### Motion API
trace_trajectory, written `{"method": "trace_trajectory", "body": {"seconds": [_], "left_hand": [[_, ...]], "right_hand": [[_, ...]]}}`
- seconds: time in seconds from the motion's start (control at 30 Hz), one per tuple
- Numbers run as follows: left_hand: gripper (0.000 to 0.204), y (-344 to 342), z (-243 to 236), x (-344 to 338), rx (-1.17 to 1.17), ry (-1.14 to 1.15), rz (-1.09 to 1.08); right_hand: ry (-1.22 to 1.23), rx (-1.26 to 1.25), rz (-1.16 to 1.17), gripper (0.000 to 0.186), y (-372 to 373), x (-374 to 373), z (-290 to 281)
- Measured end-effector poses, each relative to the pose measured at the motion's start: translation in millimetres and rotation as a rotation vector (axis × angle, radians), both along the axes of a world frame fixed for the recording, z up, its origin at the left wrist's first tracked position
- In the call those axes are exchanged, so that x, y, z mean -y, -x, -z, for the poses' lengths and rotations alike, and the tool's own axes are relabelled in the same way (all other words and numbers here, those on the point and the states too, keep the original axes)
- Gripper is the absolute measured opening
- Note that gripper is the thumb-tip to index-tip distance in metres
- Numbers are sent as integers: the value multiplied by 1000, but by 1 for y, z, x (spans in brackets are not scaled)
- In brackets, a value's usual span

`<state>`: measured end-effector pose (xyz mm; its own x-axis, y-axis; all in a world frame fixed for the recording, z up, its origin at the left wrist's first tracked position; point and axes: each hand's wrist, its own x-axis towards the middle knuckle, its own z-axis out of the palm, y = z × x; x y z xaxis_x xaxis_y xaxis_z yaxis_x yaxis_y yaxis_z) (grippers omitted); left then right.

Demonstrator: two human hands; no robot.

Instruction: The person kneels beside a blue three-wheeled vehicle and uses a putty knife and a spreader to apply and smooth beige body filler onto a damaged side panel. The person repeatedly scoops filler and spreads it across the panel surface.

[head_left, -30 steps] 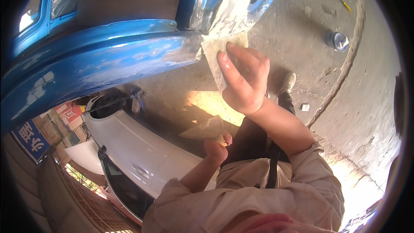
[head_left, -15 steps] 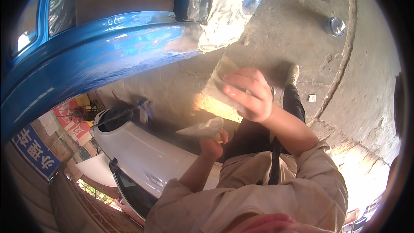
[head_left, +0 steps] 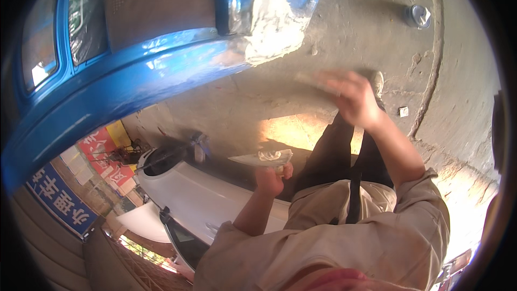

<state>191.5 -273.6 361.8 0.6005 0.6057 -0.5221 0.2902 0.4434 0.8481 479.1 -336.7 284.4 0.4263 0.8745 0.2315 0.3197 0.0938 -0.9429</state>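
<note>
My left hand [head_left: 271, 180] is closed round the handle of a broad putty knife [head_left: 245, 159], held roughly flat at waist height. A dollop of pale filler [head_left: 269, 155] sits on its blade. My right hand [head_left: 353, 97], smeared by motion, grips a thin flat spreader [head_left: 308, 79] that shows only as a blurred edge. It hangs in the air, apart from the blue vehicle body [head_left: 156, 67]. Above and left of that hand, a wet-looking, whitish filler patch [head_left: 274, 29] covers the vehicle's lower corner by the door opening.
A round can [head_left: 418, 16] stands on the concrete floor [head_left: 371, 37] at the far right, near a long crack. A small white scrap [head_left: 404, 111] lies nearer. To my left is a white car [head_left: 210, 194], with a blue sign [head_left: 62, 199] beyond it.
My right hand has swung right with the spreader, away from the filler patch. The left hand's putty knife has turned flatter, bringing its filler into sight. The whole view has shifted slightly.
</note>
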Motion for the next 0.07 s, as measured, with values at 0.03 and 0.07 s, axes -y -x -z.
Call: {"method": "trace_trajectory", "body": {"seconds": [0.03,0.07], "left_hand": [[68,0,-2,9,-31,-50,-12],[68,-3,3,4,-49,-68,45]], "right_hand": [[-24,12,146,59,-5,-14,2],[-28,-11,325,48,0,-19,21]]}}
